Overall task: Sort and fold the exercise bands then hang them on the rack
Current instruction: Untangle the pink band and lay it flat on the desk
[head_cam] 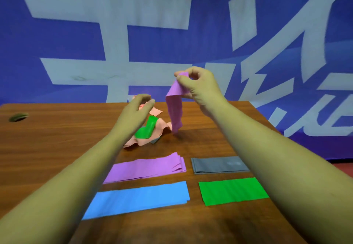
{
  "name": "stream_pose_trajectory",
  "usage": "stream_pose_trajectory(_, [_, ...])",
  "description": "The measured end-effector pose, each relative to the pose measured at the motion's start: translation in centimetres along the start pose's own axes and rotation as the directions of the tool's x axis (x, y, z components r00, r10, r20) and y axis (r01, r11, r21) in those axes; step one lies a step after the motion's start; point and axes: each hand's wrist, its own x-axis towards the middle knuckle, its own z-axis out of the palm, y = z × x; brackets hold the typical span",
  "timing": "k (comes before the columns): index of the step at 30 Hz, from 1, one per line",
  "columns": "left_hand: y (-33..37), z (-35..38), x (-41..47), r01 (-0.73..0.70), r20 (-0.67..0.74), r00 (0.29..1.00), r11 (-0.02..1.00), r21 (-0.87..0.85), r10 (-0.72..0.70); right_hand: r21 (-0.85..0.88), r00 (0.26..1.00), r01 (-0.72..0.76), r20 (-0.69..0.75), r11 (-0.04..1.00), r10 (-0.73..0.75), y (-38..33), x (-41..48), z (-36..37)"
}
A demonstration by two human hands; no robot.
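Blue band (139, 198) nearest; right hand (198, 85) pinching purple band (174, 110), left hand (136, 112) open.

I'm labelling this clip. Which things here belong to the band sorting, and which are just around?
Job:
purple band pinched in right hand
left hand over the unsorted pile
folded purple, grey, blue, green bands

Just around:
table
table hole
blue banner

We see a purple band (174, 108) hanging in the air, its lower end touching the table; behind lies a loose heap of pink band (152, 134) and green band (148, 129); nearer lie four folded flat: purple (147, 168), grey (219, 165), blue (139, 198), green (232, 191).
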Motion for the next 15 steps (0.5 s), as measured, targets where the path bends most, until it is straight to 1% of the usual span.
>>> stream_pose_trajectory(1, [1.4,-0.2,-0.2,0.052,0.048,0.998,0.986,-0.160,-0.045,0.049,0.999,0.005,0.035,0.999,-0.007,-1.2,-0.6,-0.1])
stream_pose_trajectory(2, [2.5,-0.5,-0.5,0.079,0.096,0.994,0.966,-0.247,-0.057,0.096,0.997,0.008,0.070,0.995,-0.015,-2.3,-1.2,-0.1])
stream_pose_trajectory(3, [3.5,-0.7,-0.9,0.074,0.135,0.990,0.955,-0.288,-0.036,0.142,0.994,0.013,0.108,0.990,-0.028,-3.5,-1.8,-0.2])
stream_pose_trajectory(6, [6.1,-0.9,-2.1,-0.032,0.205,0.970,0.909,-0.415,0.128,0.174,0.980,0.037,0.186,0.984,-0.070,-6.2,-3.5,-0.6])
stream_pose_trajectory(8, [7.8,-1.0,-3.4,-0.042,0.220,0.959,0.858,-0.511,0.179,0.157,0.977,0.036,0.201,0.987,-0.067,-7.3,-4.4,-0.9])
stream_pose_trajectory(10, [8.9,-1.3,-4.6,-0.031,0.228,0.954,0.823,-0.567,0.193,0.123,0.982,0.019,0.183,0.992,-0.042,-7.8,-5.3,-1.3])
stream_pose_trajectory(12, [8.8,-1.9,-5.5,0.009,0.251,0.953,0.809,-0.587,0.172,0.098,0.989,0.000,0.147,0.995,-0.015,-8.0,-6.0,-1.5])
stream_pose_trajectory(14, [8.4,-2.8,-6.4,0.087,0.326,0.934,0.791,-0.605,0.146,0.113,0.993,-0.047,0.112,0.992,0.034,-7.9,-6.9,-1.9])
stream_pose_trajectory(15, [8.1,-3.2,-6.9,0.123,0.376,0.917,0.803,-0.583,0.132,0.129,0.993,-0.073,0.098,0.989,0.061,-7.7,-7.3,-2.1])
